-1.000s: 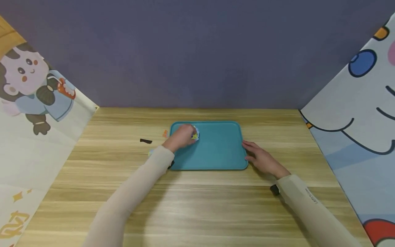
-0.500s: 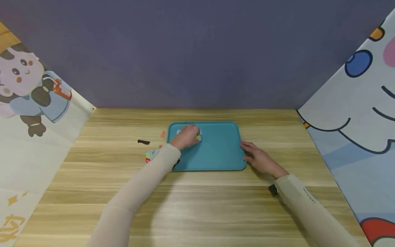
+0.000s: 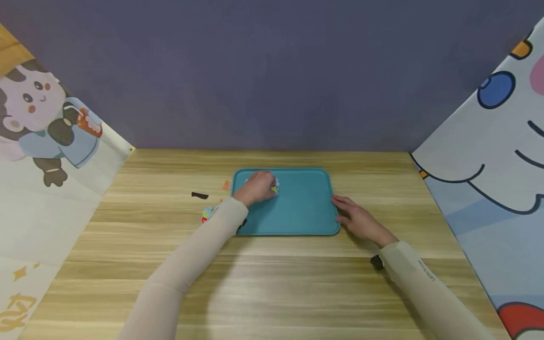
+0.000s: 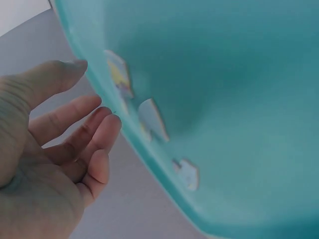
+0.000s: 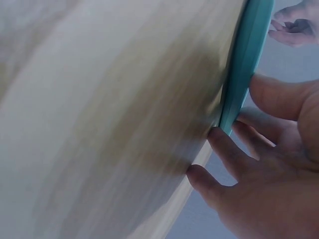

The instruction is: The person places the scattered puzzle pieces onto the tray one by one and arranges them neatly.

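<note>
My left hand is over the left part of a blue-green tray. A flat, light-coloured puzzle piece with some yellow shows beside its fingertips. The left wrist view has the thumb and loosely bent fingers apart, with nothing pinched between them. Close to them on the tray lie a yellow-and-blue piece, a pale piece and a smaller pale piece. My right hand rests with extended fingers against the tray's right edge; its thumb touches the rim.
Left of the tray, on the wooden table, lie a dark strip-shaped piece, a small orange piece and a red-and-green piece partly behind my left sleeve. A dark wall stands behind the table.
My left hand has moved slightly right over the tray, and the piece by its fingertips has shifted right too. Over the last half second little differs. The right hand stays at the tray's edge.
</note>
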`<action>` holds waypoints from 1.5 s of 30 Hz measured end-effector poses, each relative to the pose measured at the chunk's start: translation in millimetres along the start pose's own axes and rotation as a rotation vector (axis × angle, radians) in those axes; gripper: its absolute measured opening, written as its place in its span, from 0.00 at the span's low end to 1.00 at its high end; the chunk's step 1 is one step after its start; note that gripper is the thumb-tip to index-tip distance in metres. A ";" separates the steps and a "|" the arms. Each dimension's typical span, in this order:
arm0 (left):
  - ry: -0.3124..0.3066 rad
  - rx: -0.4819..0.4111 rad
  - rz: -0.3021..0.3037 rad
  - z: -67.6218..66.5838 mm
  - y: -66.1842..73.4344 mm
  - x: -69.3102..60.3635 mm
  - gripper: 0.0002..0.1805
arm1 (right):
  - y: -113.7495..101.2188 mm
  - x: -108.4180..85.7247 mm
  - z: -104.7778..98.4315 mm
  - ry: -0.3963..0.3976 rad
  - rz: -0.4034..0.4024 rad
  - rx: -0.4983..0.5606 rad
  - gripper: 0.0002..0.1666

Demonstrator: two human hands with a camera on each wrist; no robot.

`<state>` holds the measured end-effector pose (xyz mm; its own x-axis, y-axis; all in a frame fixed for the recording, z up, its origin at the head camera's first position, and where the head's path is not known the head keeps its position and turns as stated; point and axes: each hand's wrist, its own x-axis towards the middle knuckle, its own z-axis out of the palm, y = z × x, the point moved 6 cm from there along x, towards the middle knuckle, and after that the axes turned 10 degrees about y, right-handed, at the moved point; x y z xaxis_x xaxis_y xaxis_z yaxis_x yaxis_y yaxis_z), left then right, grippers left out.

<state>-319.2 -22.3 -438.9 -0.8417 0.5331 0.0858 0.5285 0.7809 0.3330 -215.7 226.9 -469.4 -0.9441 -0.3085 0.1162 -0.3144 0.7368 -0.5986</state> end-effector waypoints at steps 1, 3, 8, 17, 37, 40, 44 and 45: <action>-0.001 -0.008 -0.003 -2.5 0.4 -1.1 0.09 | 0.5 0.1 0.5 -0.001 0.001 -0.002 0.33; 0.000 -0.021 -0.010 -7.8 1.1 -4.0 0.16 | 1.5 0.0 1.4 -0.005 0.003 -0.007 0.34; 0.027 -0.053 -0.006 -21.8 1.6 -12.6 0.17 | 3.1 -0.4 2.3 -0.001 0.003 -0.006 0.34; 0.103 -0.021 -0.031 -39.5 -12.2 -34.2 0.18 | -0.3 -0.6 -0.9 0.011 -0.010 -0.001 0.34; 0.249 -0.067 -0.084 -66.0 -59.2 -108.6 0.28 | 0.0 0.8 0.1 0.020 -0.025 -0.022 0.34; 0.242 -0.076 -0.064 -64.8 -65.6 -119.1 0.30 | -0.1 1.1 0.3 0.019 -0.023 -0.026 0.33; 0.186 -0.114 -0.076 -60.4 -74.0 -132.0 0.34 | -0.9 -0.1 -0.4 0.014 -0.016 -0.021 0.33; 0.173 -0.125 -0.090 -59.4 -76.1 -135.0 0.36 | -1.2 -0.5 -0.8 0.015 -0.017 -0.021 0.33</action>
<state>-252.4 -173.0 -420.0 -0.8970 0.3907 0.2068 0.4416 0.7704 0.4598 -214.8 226.6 -468.2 -0.9401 -0.3117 0.1381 -0.3319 0.7441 -0.5798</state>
